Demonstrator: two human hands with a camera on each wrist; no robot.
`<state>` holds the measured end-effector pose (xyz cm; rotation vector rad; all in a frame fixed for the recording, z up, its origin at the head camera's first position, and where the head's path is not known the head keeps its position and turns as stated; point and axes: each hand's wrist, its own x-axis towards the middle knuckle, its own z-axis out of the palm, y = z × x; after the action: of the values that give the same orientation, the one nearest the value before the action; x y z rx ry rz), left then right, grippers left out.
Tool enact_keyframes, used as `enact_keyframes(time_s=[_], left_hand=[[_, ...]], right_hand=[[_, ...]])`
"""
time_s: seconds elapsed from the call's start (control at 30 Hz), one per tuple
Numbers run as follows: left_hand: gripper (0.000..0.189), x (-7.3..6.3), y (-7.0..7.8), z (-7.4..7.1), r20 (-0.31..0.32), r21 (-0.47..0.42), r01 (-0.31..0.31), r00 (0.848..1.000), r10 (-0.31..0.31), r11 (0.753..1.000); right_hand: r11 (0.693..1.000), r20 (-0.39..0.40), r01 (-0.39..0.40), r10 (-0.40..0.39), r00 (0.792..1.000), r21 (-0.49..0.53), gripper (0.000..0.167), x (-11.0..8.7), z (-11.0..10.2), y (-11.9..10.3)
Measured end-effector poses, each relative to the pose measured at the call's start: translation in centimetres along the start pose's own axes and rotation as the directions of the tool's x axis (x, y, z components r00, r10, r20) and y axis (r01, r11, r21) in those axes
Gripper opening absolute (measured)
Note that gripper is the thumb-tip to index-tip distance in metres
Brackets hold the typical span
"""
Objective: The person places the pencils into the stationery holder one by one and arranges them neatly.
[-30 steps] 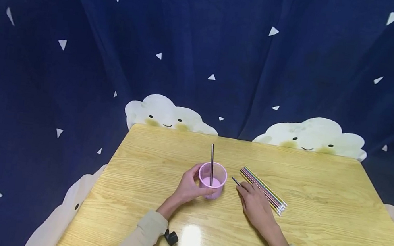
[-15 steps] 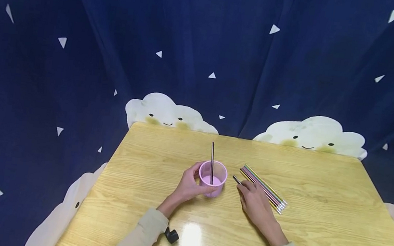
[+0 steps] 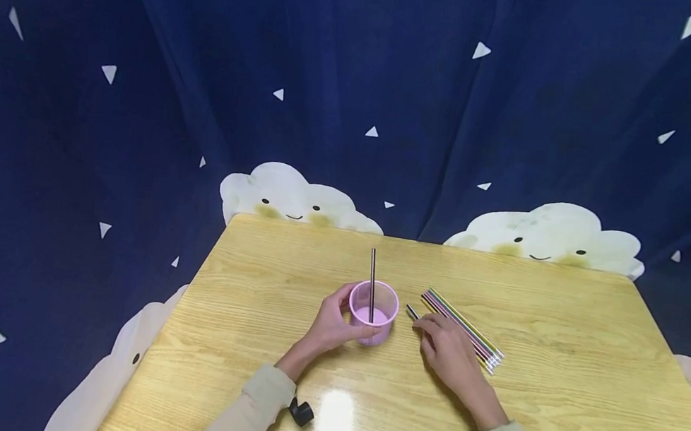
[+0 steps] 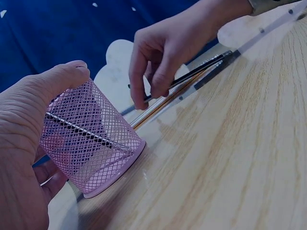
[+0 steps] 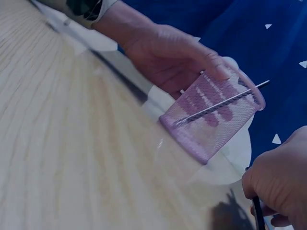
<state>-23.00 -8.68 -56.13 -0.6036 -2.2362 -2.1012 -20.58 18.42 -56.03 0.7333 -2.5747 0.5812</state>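
Below and right of the head view's centre, the right hand (image 3: 447,350) pinches a dark pencil (image 3: 412,312), its fingertip placement hard to make out. Probably light, stiff and slick, the pencil suits a mid-shaft hold. The left hand (image 3: 333,324) grips the cup (image 3: 381,316), holding another pencil (image 3: 372,275); loose pencils (image 3: 471,332) crowd the right hand.

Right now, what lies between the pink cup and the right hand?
In the head view, one end of a dark pencil juts in; otherwise bare tabletop.
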Motion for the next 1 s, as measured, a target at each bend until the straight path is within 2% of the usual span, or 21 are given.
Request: enact_keyframes(time_s=[0.27,0.43,0.6,0.9,1.0], left_hand=[[0.086,0.0,0.1,0.0,-0.005,0.022,0.002,1.000,-0.002,1.000],[0.086,-0.1,0.1,0.0,-0.006,0.034,0.018,1.000,-0.018,0.999],[0.085,0.0,0.0,0.0,-0.008,0.044,0.014,1.000,-0.014,0.999],[0.085,0.0,0.1,0.0,-0.001,0.010,0.005,1.000,-0.005,1.000],[0.086,-0.2,0.2,-0.1,0.003,0.027,0.017,1.000,-0.017,0.999]], right_hand=[[0.997,-0.046,0.000,0.004,0.999,0.078,0.022,1.3,-1.3,-0.3],[0.992,-0.070,-0.012,0.021,0.997,0.127,0.029,1.9,-2.1,-0.6],[0.975,-0.076,-0.020,0.038,0.996,0.223,0.036,2.4,-2.6,-0.9],[0.956,-0.192,0.039,0.018,0.981,0.291,0.047,3.4,-3.3,-1.1],[0.946,-0.229,0.061,0.013,0.973,0.317,0.047,3.7,-3.6,-1.4]])
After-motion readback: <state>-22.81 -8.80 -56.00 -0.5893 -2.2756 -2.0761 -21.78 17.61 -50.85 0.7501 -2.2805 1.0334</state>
